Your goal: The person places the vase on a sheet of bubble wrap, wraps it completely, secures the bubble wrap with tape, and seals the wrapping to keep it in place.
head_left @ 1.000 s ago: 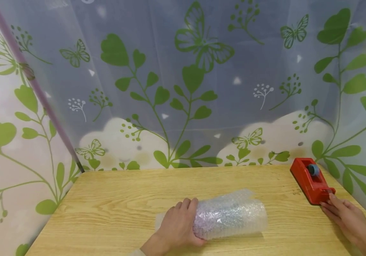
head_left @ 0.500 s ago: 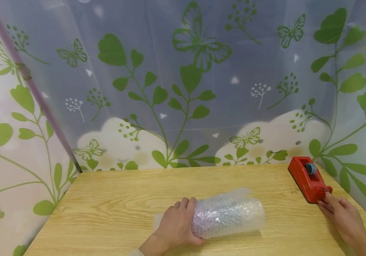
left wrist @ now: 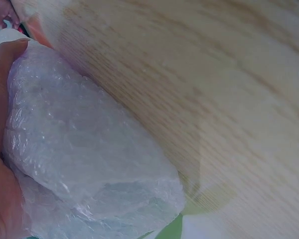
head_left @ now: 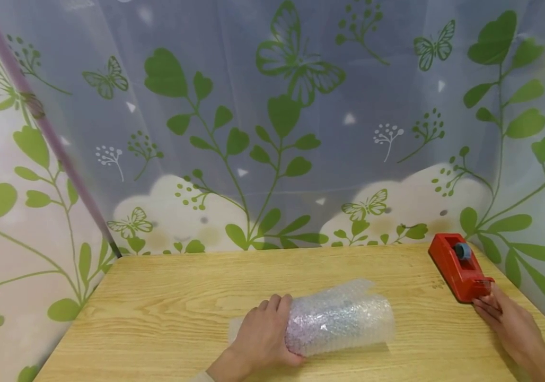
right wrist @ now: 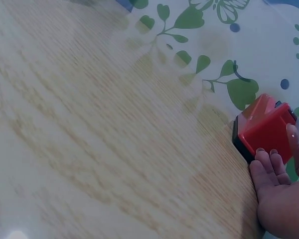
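On my head feed, the left hand (head_left: 263,331) grips the bubble-wrapped roll (head_left: 341,321) by its left end, fingers over the far side; the roll lies across the bench (head_left: 177,286), near the middle. Well to its right I see the red tape dispenser (head_left: 450,262), a small tape roll (head_left: 463,251) seated in it, and the right hand (head_left: 516,326) at its near end. My left wrist feed shows the gripping hand against the crinkled wrap. On my right wrist feed, fingers touch the dispenser; I cannot tell whether they pinch any tape.
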Action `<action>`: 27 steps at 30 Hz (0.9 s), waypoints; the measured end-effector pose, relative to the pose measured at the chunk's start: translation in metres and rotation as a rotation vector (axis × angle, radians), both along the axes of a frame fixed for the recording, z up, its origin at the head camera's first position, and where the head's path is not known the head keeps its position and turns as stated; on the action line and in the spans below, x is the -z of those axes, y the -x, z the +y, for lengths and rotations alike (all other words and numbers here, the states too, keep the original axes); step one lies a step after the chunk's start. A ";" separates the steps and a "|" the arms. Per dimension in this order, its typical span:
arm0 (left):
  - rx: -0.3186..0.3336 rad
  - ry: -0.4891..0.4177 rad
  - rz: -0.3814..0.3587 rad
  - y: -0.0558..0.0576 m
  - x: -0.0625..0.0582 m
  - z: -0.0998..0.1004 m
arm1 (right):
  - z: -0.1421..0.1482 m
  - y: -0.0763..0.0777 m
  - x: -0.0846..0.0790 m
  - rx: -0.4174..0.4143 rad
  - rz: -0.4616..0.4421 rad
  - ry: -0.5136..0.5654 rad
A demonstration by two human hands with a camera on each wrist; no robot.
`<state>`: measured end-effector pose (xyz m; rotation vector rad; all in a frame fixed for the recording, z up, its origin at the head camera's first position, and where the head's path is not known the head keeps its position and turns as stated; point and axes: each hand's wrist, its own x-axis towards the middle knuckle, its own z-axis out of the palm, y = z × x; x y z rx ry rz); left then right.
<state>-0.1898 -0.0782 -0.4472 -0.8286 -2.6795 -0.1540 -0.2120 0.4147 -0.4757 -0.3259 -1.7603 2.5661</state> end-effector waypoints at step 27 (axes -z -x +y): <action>-0.008 0.010 -0.031 0.001 -0.001 0.001 | 0.002 0.005 -0.016 -0.045 -0.157 -0.106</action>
